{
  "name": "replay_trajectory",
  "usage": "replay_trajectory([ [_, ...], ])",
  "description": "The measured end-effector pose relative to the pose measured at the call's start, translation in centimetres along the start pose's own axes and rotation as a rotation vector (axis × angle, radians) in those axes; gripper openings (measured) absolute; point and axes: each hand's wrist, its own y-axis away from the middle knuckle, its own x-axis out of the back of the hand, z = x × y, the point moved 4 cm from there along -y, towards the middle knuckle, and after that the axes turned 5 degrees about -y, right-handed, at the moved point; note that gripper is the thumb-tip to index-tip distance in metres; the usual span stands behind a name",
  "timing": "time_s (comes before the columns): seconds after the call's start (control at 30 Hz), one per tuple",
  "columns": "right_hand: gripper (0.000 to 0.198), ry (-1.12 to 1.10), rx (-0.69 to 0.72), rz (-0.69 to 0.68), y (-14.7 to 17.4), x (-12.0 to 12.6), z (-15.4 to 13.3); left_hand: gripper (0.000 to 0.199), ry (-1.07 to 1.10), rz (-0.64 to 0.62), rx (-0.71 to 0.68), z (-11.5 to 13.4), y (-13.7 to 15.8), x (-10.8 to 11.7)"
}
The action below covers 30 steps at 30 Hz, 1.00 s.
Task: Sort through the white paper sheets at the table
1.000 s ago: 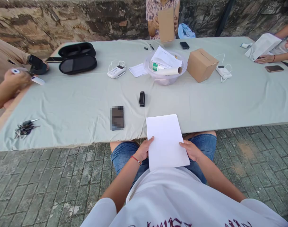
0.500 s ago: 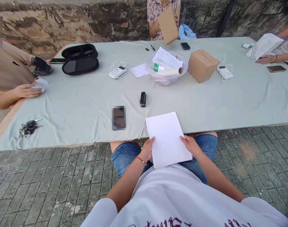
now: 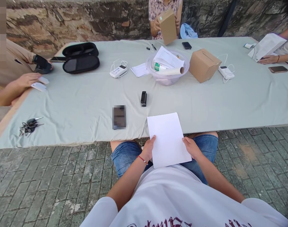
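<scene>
White sheets of paper (image 3: 167, 140), seemingly a thin stack, lie between my hands over my lap, their far end reaching above the table edge. My left hand (image 3: 148, 148) grips the left side, thumb on top and fingers hidden beneath. On the opposite side my right hand (image 3: 191, 147) pinches the edge the same way. Beyond the paper a black stapler (image 3: 143, 99) rests on the cloth. To its left lies a dark, blurred-out flat object (image 3: 119, 117), perhaps a phone.
A clear plastic bowl (image 3: 166, 81) holds papers, a bottle and a roll, beside a cardboard box (image 3: 203, 66). Keys (image 3: 29, 126), an open black case (image 3: 81, 64) and white corded devices (image 3: 119, 72) lie on the cloth-covered table (image 3: 91, 104). Several people sit around; one holds a carton (image 3: 167, 27).
The paper has turned slightly straighter in my hands, which keep their grip. Across the table, a person has tilted the carton more upright. At left, a person's hand has shifted off a white object.
</scene>
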Motion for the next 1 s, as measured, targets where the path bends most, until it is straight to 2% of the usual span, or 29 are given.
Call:
replay_trajectory([
  [0.27, 0.053, -0.137, -0.087, -0.019, 0.3, -0.2, 0.4, 0.037, -0.080, 0.053, 0.023, 0.0, -0.2, 0.1],
  [0.5, 0.044, -0.231, -0.058, -0.030, 0.1, -0.3, 0.4, 0.034, -0.003, 0.091, 0.009, -0.3, -0.5, 0.7],
  [0.77, 0.039, -0.575, -0.274, -0.199, 0.2, -1.3, 1.6, 0.035, 0.034, 0.063, 0.007, -0.6, -0.8, 0.6],
  [0.9, 0.035, -0.520, -0.213, -0.215, 0.2, -1.0, 1.9, 0.034, 0.006, 0.030, 0.009, -0.2, -0.7, 0.8],
  [1.0, 0.037, -0.432, -0.167, -0.251, 0.4, -0.8, 1.7, 0.036, -0.057, -0.059, -0.032, 1.5, 0.0, 0.7],
])
